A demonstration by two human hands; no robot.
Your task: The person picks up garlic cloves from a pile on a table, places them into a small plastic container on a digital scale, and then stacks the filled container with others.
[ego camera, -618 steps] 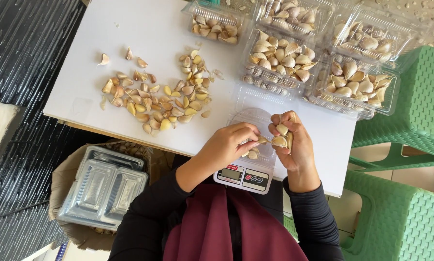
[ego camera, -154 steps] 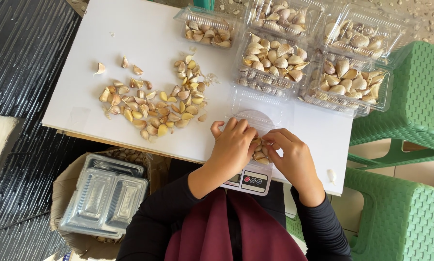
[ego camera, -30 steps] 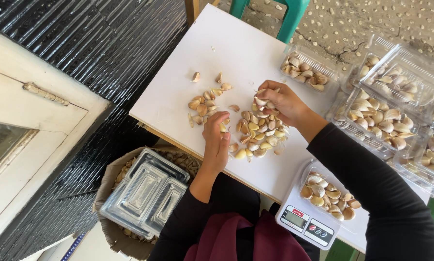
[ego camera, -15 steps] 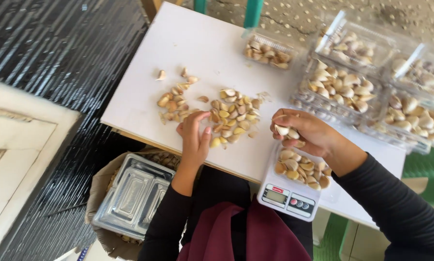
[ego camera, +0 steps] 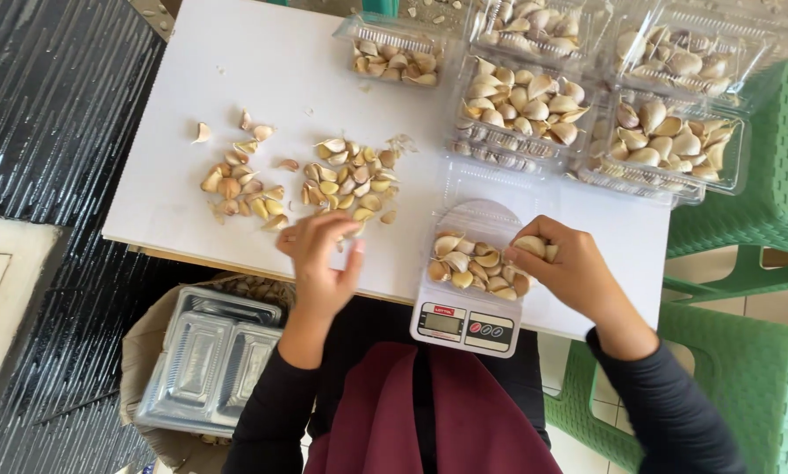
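a garlic clove is pinched between the fingers of the right hand, just over the heap of cloves piled on the small kitchen scale at the near table edge; the left hand is spread loosely, empty, at the edge of the loose garlic pile on the white table. since the heap is stacked high, a clove could likely be knocked off, or the scale nudged off the edge
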